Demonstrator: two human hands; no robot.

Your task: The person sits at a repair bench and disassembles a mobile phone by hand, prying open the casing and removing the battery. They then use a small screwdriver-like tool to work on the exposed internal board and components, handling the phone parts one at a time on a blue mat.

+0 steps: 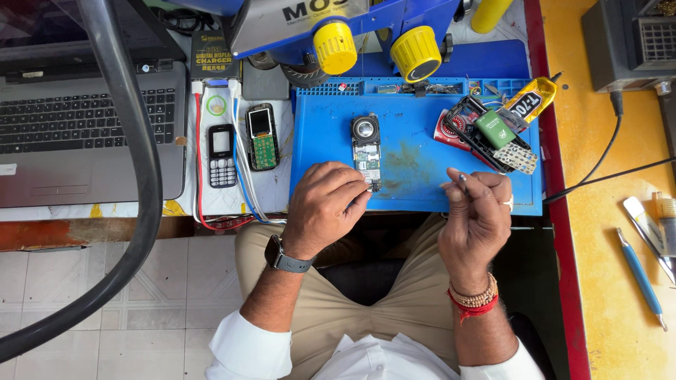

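Note:
A bare phone circuit board (366, 151) with a round speaker at its far end lies on a blue work mat (415, 162). My left hand (325, 207) rests on the mat's near edge and pinches the board's near end with its fingertips. My right hand (479, 214) hovers over the mat's near right part, fingers closed on a thin dark tool (462, 181) whose tip points up. A watch is on my left wrist, and red and beaded bands on my right.
A black phone frame with a green part (493, 134) and a yellow glue tube (531, 98) lie at the mat's right. A keypad phone (222, 155) and an opened phone (262, 137) lie left of the mat, beside a laptop (84, 134). A microscope with yellow knobs (373, 42) stands behind. A black hose (137, 176) crosses the left.

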